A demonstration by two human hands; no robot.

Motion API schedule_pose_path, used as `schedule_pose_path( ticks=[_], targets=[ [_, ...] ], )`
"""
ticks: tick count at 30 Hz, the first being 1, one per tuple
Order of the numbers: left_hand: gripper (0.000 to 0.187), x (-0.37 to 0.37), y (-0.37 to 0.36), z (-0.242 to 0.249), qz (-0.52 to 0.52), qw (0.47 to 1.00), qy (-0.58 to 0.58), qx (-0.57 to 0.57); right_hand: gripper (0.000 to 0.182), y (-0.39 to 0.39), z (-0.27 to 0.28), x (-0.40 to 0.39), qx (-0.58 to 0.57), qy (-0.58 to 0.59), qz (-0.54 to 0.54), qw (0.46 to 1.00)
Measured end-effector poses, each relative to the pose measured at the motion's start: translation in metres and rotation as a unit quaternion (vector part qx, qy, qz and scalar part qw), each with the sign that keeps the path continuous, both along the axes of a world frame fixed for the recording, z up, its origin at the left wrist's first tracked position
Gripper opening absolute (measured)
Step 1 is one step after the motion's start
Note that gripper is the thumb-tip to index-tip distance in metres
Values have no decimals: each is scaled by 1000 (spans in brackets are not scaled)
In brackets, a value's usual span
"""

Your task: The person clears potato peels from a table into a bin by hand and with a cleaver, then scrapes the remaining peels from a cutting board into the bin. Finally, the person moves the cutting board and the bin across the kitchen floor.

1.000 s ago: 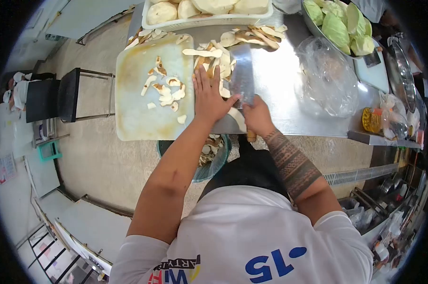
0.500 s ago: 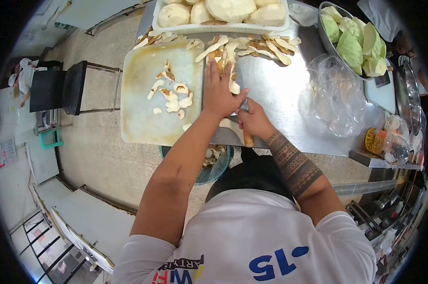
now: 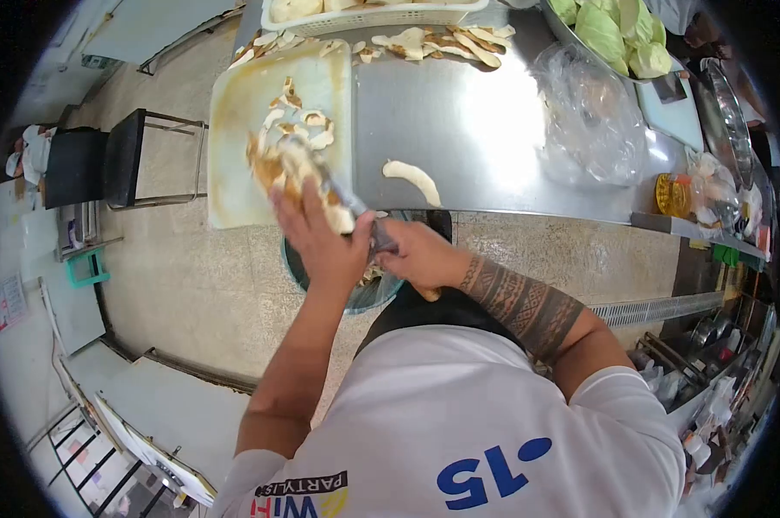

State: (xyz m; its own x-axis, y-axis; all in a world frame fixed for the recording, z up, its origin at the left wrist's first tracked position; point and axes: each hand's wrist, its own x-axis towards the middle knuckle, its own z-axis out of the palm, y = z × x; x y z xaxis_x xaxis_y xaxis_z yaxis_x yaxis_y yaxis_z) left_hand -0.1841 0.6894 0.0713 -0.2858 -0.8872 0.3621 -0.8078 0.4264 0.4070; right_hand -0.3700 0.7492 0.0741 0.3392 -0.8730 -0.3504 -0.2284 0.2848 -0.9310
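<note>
My right hand (image 3: 420,253) is closed round a large knife (image 3: 368,224), whose wooden handle end shows below the fist. Its wide blade slants up and left, partly blurred. My left hand (image 3: 317,233) presses a bunch of brown and cream peelings (image 3: 278,164) against the blade, fingers spread over them. Both hands are above the table's front edge, over a bin (image 3: 293,263) with peelings in it. Behind the bunch, more peel scraps (image 3: 317,129) lie on the white cutting board (image 3: 235,190). One long peel strip (image 3: 412,179) lies near the steel table's edge.
A white crate (image 3: 390,19) of peeled root vegetables stands at the back, with loose peelings (image 3: 459,43) before it. On the right are a clear plastic bag (image 3: 588,121), a bowl of cabbage (image 3: 610,30) and a bottle of yellow liquid (image 3: 673,194). A black chair (image 3: 124,160) stands left.
Both hands have moved left and towards me, from the steel table to over the bin. The peelings and knife are lifted off the table; one long strip stays behind.
</note>
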Motion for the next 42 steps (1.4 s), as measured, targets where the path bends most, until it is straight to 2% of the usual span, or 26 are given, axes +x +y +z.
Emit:
schedule_pose_path(
  ticks=[2, 4, 6, 8, 9, 11, 12, 13, 14, 17, 19, 23, 26, 27, 30, 36, 37, 40, 42],
  targets=[
    [97, 42, 33, -16, 59, 997, -21, 48, 31, 13, -21, 18, -32, 33, 66, 997],
    [92, 87, 64, -56, 132, 983, -29, 121, 33, 26, -45, 30, -111, 98, 129, 980],
    [88, 125, 89, -91, 191, 960, -36, 203, 31, 45, -58, 29, -124, 180, 146, 965],
    [81, 163, 103, -127, 215, 941, -96, 243, 28, 63, -62, 19, -119, 237, 148, 953],
    [78, 178, 105, -139, 225, 930, -126, 263, 28, 75, -61, 12, -123, 230, 116, 958],
    [70, 199, 102, -153, 155, 956, -103, 228, 27, 98, -55, -7, -131, 219, 52, 966],
    [66, 202, 101, -157, 120, 966, -91, 210, 26, 107, -43, -14, -75, 188, -10, 979],
    [54, 192, 95, -149, 53, 990, -62, 117, 24, 114, -27, -21, -18, 155, -71, 985],
    [51, 180, 88, -142, 12, 992, -54, 113, 23, 121, -18, -28, 38, 120, -131, 983],
    [40, 123, 65, -105, -106, 988, -31, 112, 17, 145, -29, -56, 45, 3, -304, 952],
    [36, 73, 53, -77, -185, 977, -22, 107, 16, 156, -47, -78, 45, -2, -364, 930],
    [35, -14, 23, -63, -302, 949, -33, 78, 14, 166, -68, -112, 41, -7, -455, 890],
    [37, -69, -11, -65, -322, 943, -79, 41, 14, 157, -71, -128, 41, -5, -501, 864],
    [43, -82, -25, -68, -319, 933, -158, 54, 13, 151, -70, -131, 41, -4, -515, 856],
    [52, -109, -64, -88, -299, 933, -180, 83, 16, 129, -71, -142, 43, 65, -523, 849],
    [74, -146, -134, -89, -165, 975, -147, 21, 16, 65, -75, -175, 54, 58, -545, 835],
    [83, -152, -150, -87, -150, 977, -150, 25, 16, 52, -73, -180, 53, 58, -548, 833],
    [85, -172, -193, -87, -109, 983, -147, 33, 16, 17, -65, -194, 88, 49, -545, 833],
    [88, -184, -220, -90, -95, 989, -112, 36, 19, 0, -73, -202, 70, 67, -538, 838]
  ],
)
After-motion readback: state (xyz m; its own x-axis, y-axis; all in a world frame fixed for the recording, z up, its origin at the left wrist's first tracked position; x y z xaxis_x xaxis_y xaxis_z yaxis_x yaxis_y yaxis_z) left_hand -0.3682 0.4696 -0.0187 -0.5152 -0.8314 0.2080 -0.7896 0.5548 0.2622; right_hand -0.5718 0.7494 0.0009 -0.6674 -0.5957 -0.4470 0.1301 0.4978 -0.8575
